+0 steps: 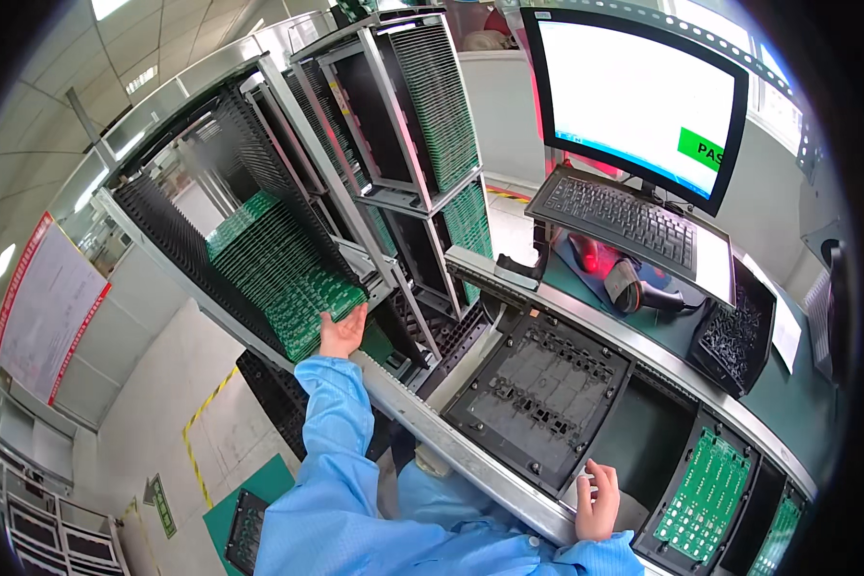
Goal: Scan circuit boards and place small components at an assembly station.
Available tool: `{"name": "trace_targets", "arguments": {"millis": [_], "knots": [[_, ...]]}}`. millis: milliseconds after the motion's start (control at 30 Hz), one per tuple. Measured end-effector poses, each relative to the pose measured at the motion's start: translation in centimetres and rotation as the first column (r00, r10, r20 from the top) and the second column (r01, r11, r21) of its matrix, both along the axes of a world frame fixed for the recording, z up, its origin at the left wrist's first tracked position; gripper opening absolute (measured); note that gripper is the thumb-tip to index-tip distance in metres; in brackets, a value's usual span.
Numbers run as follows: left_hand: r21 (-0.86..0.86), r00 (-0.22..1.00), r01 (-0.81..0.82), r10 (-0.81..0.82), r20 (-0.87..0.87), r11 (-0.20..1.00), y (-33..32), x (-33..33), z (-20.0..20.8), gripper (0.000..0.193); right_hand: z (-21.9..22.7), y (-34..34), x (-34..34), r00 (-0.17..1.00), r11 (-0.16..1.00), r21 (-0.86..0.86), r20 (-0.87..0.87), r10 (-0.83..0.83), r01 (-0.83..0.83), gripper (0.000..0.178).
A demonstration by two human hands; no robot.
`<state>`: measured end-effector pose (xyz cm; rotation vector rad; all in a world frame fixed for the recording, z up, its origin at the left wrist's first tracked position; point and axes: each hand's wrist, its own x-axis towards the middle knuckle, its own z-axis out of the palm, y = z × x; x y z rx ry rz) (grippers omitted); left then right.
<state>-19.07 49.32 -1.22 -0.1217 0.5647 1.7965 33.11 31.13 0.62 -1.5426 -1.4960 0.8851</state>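
Note:
At the front of the black slotted rack (154, 245), my left hand (344, 334) grips the near edge of a green circuit board (307, 307), the lowest visible one in a tall stack. How far the fingers reach under the board is hidden. My right hand (597, 503) hovers at the metal rail of the conveyor (451, 442), fingers loosely bent and apart, nothing in them. Beside it, toward the left, lies a black fixture tray (538, 389) without a green board on it. To its right a green circuit board panel (706, 494) sits in another black fixture.
Beyond the conveyor stand a monitor (643, 96), a keyboard (614, 221), a handheld scanner (634, 288) and a black bin of small dark parts (736, 331). More racks full of boards (437, 96) rise behind the left one. Yellow-black tape (197, 432) marks the floor.

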Motion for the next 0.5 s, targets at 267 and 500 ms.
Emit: {"name": "trace_targets", "arguments": {"millis": [267,500], "knots": [[0.188,0.94,-0.213,0.254,-0.23,0.959,-3.3,7.8,-2.2,0.037,0.7,0.2,-0.5,0.994,0.99,0.079,-0.003,-0.113,0.113,0.035],[0.102,0.836,-0.328,0.339,-0.432,0.939,-11.7,20.6,-0.2,0.024,0.9,0.1,1.1,0.987,0.963,0.222,0.012,-0.162,0.155,0.045]]}}
